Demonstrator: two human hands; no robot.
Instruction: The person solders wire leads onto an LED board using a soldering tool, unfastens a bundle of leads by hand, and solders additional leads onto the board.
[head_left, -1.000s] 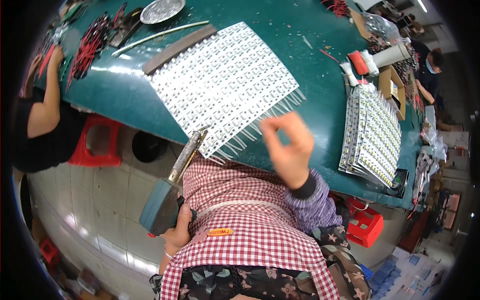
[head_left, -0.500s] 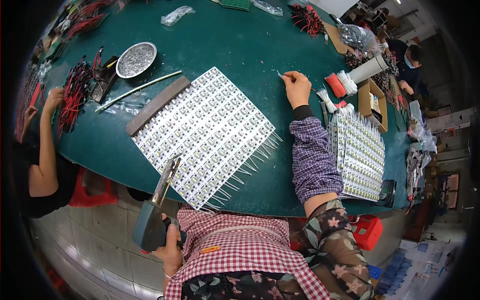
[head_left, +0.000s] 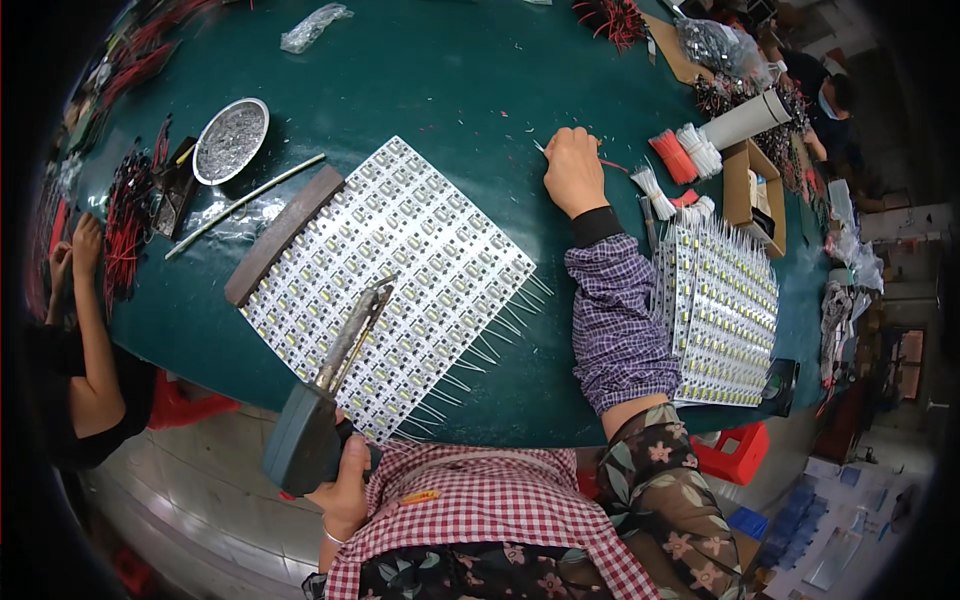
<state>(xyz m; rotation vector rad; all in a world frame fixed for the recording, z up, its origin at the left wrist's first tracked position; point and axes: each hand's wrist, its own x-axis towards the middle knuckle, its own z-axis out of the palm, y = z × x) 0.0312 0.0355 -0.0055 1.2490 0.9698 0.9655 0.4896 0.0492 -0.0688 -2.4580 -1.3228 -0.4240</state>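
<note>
My left hand (head_left: 347, 492) is closed round the handle of a dark soldering gun (head_left: 303, 440). The gun's long metal tip slants over a white LED circuit-board panel (head_left: 400, 240), whose rows of small parts face up; contact with it cannot be told. Short white wires (head_left: 465, 365) stick out along the panel's lower right edge. Beyond that panel, my right hand (head_left: 575, 172) is closed in a pinch above the table. A pale thin wire end (head_left: 540, 147) shows at its left and a red wire (head_left: 614, 165) at its right; the fingertips are hidden.
A dark bar (head_left: 285, 235) lies along the panel's upper left edge, near a pale rod (head_left: 245, 205) and a metal bowl (head_left: 231, 141). More panels (head_left: 725, 310) are stacked at right, below wire bundles (head_left: 672, 157) and a cardboard box (head_left: 740, 185). A co-worker's hands (head_left: 80, 250) are at left.
The soldering gun's tip has moved up and right, further over the panel. My right hand has turned knuckles-up and shifted slightly left. The whole view has shifted a little.
</note>
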